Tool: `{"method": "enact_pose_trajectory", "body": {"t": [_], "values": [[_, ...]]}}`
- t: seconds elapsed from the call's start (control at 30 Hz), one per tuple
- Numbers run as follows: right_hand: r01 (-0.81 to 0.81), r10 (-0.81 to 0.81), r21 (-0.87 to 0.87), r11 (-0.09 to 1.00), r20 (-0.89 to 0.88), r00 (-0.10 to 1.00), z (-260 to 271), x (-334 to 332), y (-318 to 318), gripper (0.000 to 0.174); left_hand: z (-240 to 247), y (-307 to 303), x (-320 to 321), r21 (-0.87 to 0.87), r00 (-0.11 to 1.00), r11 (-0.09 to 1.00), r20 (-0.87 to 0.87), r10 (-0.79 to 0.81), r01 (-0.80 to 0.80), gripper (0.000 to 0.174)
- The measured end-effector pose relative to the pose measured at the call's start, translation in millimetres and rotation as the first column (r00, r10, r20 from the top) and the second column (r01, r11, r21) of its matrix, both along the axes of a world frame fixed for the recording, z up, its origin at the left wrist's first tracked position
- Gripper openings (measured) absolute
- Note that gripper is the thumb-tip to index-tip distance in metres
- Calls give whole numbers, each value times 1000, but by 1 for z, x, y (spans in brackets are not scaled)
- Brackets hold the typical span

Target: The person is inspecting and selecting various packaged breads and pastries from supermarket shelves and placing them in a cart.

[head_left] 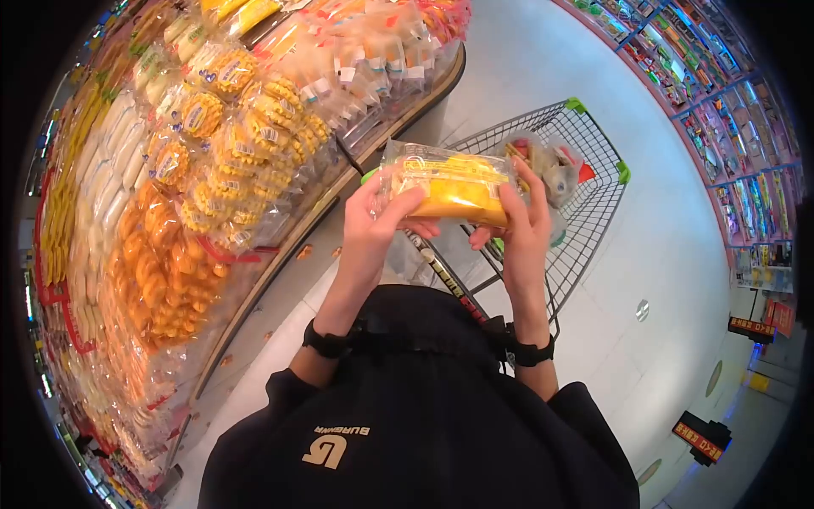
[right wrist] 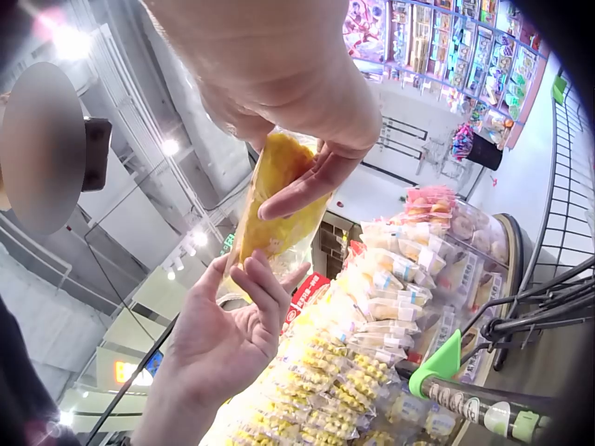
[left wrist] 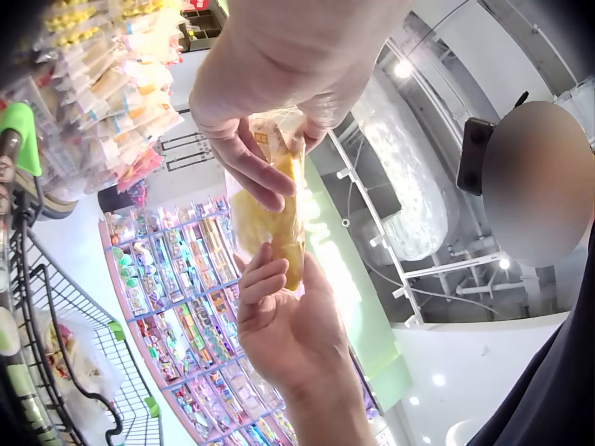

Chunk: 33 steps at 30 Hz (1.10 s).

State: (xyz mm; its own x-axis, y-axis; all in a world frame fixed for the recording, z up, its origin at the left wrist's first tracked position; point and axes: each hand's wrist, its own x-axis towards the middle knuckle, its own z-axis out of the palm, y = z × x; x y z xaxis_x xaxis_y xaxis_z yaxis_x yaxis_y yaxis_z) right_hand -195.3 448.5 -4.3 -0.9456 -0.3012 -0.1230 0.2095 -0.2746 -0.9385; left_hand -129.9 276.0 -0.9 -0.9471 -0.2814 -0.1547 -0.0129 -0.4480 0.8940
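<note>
The left grip (head_left: 380,212) pinches the left end of a clear-wrapped yellow bread pack (head_left: 458,191), thumb on its near face, and the right grip (head_left: 527,208) pinches the right end in the same way, so the pack hangs lengthwise between the two. Printing shows on its wrapper. From the pack, black wrist straps sit at seven and five o'clock, with a black jacket (head_left: 415,416) at six. A wire shopping cart (head_left: 593,208) with green corners stands at three o'clock, holding a clear plastic bag (head_left: 557,176). On the display stand (head_left: 434,103), bagged yellow ring-shaped snacks (head_left: 242,161) lie at nine o'clock, orange twisted breads (head_left: 157,271) between eight and nine, and pale bagged packs (head_left: 373,59) at eleven. Stocked shelves (head_left: 678,64) rise between two and three o'clock.
</note>
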Motion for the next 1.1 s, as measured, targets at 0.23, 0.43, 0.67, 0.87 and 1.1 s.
{"method": "enact_pose_trajectory", "body": {"t": [0.23,0.43,0.67,0.87,1.1], "values": [[6,-6,-4,1000,8,1000,-2,-2,2,53,-3,1,-3,12,1000,1000,13,-16,16,48],[14,-14,-19,1000,-5,1000,-3,-3,8,52,-4,4,-6,5,999,999,22,-46,46,47],[170,-165,43,984,-108,980,-13,3,2,55,-13,4,-11,-56,995,993,5,-104,104,51],[431,-143,325,842,-637,758,-27,2,0,46,-37,10,-11,-593,994,802,-34,-104,64,83],[185,480,598,780,-762,435,-24,15,-21,51,-48,13,-19,83,991,997,134,-7,-4,59]]}}
